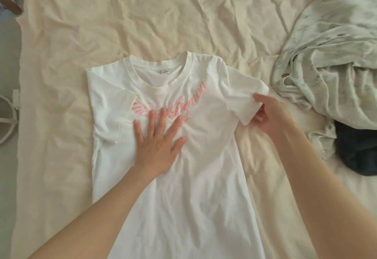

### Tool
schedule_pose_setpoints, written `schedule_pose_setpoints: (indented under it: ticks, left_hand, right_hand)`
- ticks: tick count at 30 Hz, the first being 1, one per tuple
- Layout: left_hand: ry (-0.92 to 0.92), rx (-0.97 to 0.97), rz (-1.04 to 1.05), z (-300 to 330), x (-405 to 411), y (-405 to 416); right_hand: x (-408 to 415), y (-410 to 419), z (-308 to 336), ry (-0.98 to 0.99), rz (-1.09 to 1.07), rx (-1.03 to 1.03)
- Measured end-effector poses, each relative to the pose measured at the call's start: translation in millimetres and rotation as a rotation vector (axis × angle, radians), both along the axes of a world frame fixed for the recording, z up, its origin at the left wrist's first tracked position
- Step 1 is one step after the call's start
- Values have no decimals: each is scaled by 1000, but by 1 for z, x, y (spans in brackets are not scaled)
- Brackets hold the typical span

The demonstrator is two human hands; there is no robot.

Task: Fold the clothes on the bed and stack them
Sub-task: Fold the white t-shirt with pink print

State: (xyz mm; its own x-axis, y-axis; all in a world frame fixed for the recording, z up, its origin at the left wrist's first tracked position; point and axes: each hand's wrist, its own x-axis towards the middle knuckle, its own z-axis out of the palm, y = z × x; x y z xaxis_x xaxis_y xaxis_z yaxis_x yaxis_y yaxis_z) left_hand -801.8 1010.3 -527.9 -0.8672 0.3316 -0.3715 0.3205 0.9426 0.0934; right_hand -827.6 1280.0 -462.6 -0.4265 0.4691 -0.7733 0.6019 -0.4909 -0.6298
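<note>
White T-shirt point(195, 177) lying face up on the cream sheet point(142, 13), collar away from the person, its left sleeve folded in over the chest. Left hand point(157, 142), fingers straight and spread, presses flat on the chest just below the pink lettering point(183, 103). Right hand point(269, 115) pinches the hem of the right sleeve point(242, 97). Beyond this grip to the right: a crumpled pale green garment point(326, 64), with a dark garment point(357, 150) near it.

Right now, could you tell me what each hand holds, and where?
Right hand pinches the white printed T-shirt by its sleeve edge; left hand presses flat, holding nothing.
</note>
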Motion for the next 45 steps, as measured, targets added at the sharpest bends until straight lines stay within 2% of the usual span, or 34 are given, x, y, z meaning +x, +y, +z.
schedule_pose_setpoints:
  ticks: [3,5,9,14,17,20,22,24,26,28,30,34,38,40,45]
  left_hand:
    - [-15,-17,5,0,-1,1]
    - [-29,-35,15,-2,-2,4]
    - [-48,-47,24,-5,-3,5]
    - [-68,-73,21,-6,-5,6]
    - [-94,-59,21,-6,-5,5]
    - [-110,-61,22,-8,-7,4]
    - [-116,-65,22,-9,-7,4]
    - [-124,-59,24,-9,-8,4]
    - [-129,-50,30,-9,-8,4]
    - [-129,-52,27,-8,-8,4]
    - [-127,-48,29,-7,-8,5]
    - [-147,-55,31,-4,-10,7]
    - [-159,-44,28,3,-10,8]
    - [-158,-34,26,7,-9,7]
    - [-125,-16,-22,15,-11,2]
  right_hand:
    - [-18,16,6,143,-60,259]
    - [-21,21,5,163,19,360]
    - [-3,12,-11,156,-49,52]
    - [10,14,-21,195,-70,-160]
    - [0,13,-11,299,19,-127]
    - [-23,13,4,442,39,97]
    - [-33,17,3,355,81,308]
    - [-30,21,-9,171,80,442]
    - [-16,20,-19,29,56,366]
    - [8,10,-22,-17,43,229]
    - [38,-5,-23,-36,77,229]
    - [114,-43,-15,-49,332,612]
    - [165,-66,-11,-82,679,681]
    - [171,-70,-13,-122,670,668]
    - [166,-68,-14,-182,487,589]
